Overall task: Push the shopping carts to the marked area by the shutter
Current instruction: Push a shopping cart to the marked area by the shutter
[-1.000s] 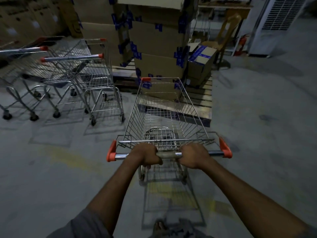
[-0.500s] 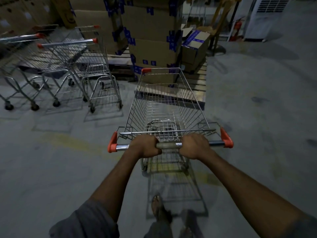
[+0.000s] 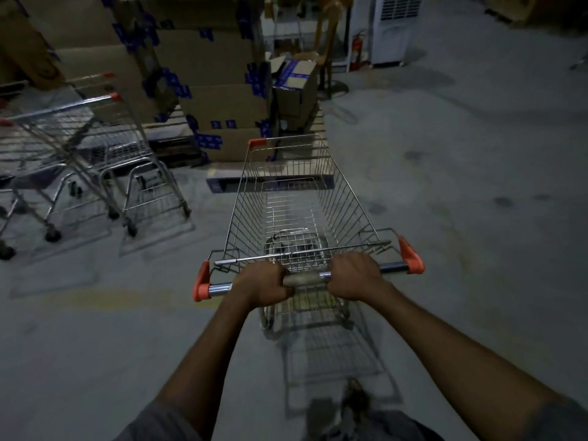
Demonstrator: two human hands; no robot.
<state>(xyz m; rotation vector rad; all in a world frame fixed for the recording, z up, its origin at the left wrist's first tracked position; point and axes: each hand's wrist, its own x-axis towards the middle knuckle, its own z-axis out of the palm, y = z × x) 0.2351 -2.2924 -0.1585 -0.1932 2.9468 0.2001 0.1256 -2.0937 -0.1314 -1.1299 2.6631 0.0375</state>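
Clamping left hand [image 3: 265, 286] and right hand [image 3: 354, 275] tight round the handle [image 3: 307, 277], aiming the shopping cart [image 3: 289, 218] lengthwise toward stacked boxes [image 3: 222, 103].

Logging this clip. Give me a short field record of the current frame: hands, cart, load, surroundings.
setting: dim warehouse, concrete floor
left hand: grips handle bar, left of centre
right hand: grips handle bar, right of centre
shopping cart: wire basket, empty, orange corner caps
ahead: cardboard boxes with blue tape, stacked on pallet
left side: parked carts, grouped
shutter: not identifiable
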